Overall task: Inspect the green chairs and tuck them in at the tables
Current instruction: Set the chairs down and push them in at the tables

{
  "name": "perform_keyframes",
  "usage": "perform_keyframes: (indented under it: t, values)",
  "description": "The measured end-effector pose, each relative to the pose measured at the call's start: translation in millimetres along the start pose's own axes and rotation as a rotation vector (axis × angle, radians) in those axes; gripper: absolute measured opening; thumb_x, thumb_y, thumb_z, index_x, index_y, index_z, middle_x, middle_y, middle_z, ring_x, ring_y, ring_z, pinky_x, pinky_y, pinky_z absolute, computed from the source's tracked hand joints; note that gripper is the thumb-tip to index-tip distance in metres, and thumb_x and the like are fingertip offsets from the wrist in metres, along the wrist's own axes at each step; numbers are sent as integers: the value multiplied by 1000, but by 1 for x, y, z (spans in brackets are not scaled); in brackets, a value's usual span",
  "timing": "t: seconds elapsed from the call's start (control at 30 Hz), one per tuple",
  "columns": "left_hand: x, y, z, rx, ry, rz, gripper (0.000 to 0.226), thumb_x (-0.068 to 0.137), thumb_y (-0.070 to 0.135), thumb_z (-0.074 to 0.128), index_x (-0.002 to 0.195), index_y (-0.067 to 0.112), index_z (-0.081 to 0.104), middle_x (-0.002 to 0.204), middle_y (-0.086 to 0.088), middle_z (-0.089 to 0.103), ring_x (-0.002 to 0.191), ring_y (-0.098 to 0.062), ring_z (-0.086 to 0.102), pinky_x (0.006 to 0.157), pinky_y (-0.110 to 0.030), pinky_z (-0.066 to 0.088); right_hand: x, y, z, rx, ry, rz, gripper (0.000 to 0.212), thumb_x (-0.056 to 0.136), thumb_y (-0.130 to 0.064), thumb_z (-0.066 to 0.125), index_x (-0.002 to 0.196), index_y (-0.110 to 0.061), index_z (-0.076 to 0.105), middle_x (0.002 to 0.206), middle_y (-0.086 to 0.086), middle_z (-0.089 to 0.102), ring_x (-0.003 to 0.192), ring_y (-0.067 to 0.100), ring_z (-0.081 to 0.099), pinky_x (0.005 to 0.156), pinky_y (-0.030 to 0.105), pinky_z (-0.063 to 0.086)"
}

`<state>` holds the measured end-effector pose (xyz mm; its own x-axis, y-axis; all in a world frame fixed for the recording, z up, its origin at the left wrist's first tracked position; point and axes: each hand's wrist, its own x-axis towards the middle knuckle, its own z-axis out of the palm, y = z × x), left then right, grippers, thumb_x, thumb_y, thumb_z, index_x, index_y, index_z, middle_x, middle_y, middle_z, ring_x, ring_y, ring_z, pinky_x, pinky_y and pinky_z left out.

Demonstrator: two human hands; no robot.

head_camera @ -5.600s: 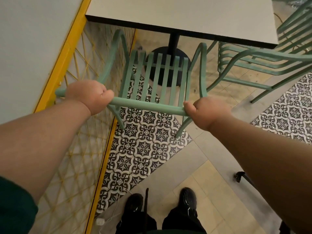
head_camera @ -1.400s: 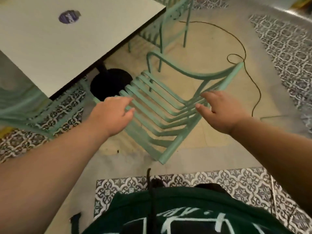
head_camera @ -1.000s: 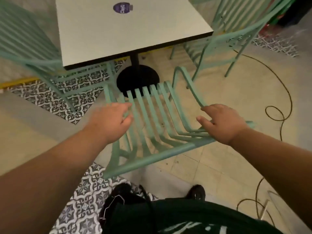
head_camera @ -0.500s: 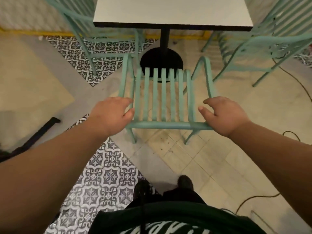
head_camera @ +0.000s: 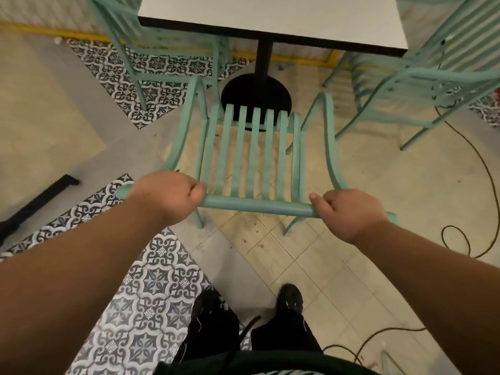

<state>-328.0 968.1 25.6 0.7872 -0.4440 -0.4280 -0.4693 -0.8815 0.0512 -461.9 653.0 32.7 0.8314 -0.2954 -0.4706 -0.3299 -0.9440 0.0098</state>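
Observation:
A green slatted chair [head_camera: 254,155] stands upright in front of me, facing a white table [head_camera: 273,20] with a black pedestal base. My left hand [head_camera: 170,197] is closed around the left end of the chair's top rail. My right hand [head_camera: 349,212] grips the right end of the same rail. The chair's seat front lies just short of the table edge, over the round base.
Two more green chairs stand at the table: one at the back left [head_camera: 162,41], one at the right [head_camera: 433,69]. A black cable [head_camera: 484,169] loops over the floor on the right. A black bar [head_camera: 38,204] lies at left. My shoes [head_camera: 289,299] are below.
My fingers have closed around the chair's top rail, where before they rested loosely on it. The chair stands squarely before the table, and the view has drawn closer.

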Motion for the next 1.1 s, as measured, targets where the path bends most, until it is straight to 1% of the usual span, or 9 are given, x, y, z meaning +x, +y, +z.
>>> perform_keyframes:
  t: [0.1, 0.23, 0.47, 0.6, 0.7, 0.83, 0.93, 1.0, 1.1]
  values:
    - [4, -3, 5, 17, 26, 7, 49, 102, 49, 25, 71, 24, 55, 69, -1, 58, 67, -20, 58, 62, -35, 49, 3, -1, 1, -26, 58, -8, 64, 102, -62, 21, 76, -23, 64, 68, 1, 62, 64, 19, 59, 58, 33, 50]
    - [11, -7, 7, 36, 86, 26, 50, 100, 48, 27, 71, 21, 58, 66, -1, 57, 64, -20, 56, 60, -32, 48, 11, 0, 5, -45, 76, -15, 61, 101, -60, 22, 76, -22, 63, 68, 1, 61, 64, 19, 58, 57, 32, 47]
    - [45, -13, 1, 71, 142, 46, 49, 94, 47, 23, 73, 21, 58, 67, -2, 57, 65, -23, 54, 61, -35, 50, 42, 6, -6, -24, 118, -31, 58, 102, -55, 25, 76, -20, 64, 68, 3, 59, 62, 20, 55, 51, 30, 37]
    - [59, -14, -2, 71, 167, 63, 49, 91, 47, 21, 71, 21, 57, 67, -3, 56, 64, -24, 54, 57, -33, 44, 56, 10, -8, -27, 145, -42, 57, 100, -53, 25, 75, -20, 64, 67, 3, 58, 61, 20, 54, 51, 30, 36]
    - [68, -14, -6, 78, 176, 60, 48, 95, 45, 24, 71, 20, 57, 67, -3, 57, 65, -25, 53, 56, -32, 40, 65, 13, -12, -27, 151, -42, 56, 100, -53, 25, 76, -20, 64, 66, 3, 59, 62, 21, 55, 52, 30, 38]
    - [81, -14, -13, 79, 180, 75, 50, 84, 48, 15, 68, 21, 53, 67, -3, 55, 62, -21, 51, 53, -31, 34, 78, 14, -20, -25, 153, -43, 54, 100, -51, 26, 75, -20, 63, 65, 3, 58, 61, 21, 55, 52, 30, 39]
    - [90, -14, -18, 71, 182, 79, 49, 85, 48, 16, 68, 22, 53, 67, -3, 56, 62, -22, 51, 53, -31, 34, 86, 15, -25, -15, 153, -44, 55, 101, -51, 26, 75, -19, 63, 66, 4, 59, 61, 22, 56, 53, 31, 42]
    - [95, -13, -21, 59, 182, 65, 45, 93, 44, 24, 67, 21, 53, 66, -4, 56, 61, -22, 51, 54, -32, 38, 91, 15, -28, -9, 159, -41, 56, 101, -50, 26, 74, -19, 63, 66, 5, 60, 62, 23, 56, 54, 31, 43]
    - [100, -13, -25, 49, 187, 66, 45, 94, 43, 25, 66, 21, 52, 65, -4, 56, 61, -21, 51, 55, -32, 39, 97, 18, -30, -4, 174, -46, 56, 102, -49, 27, 73, -18, 62, 66, 6, 59, 62, 24, 56, 53, 31, 40]
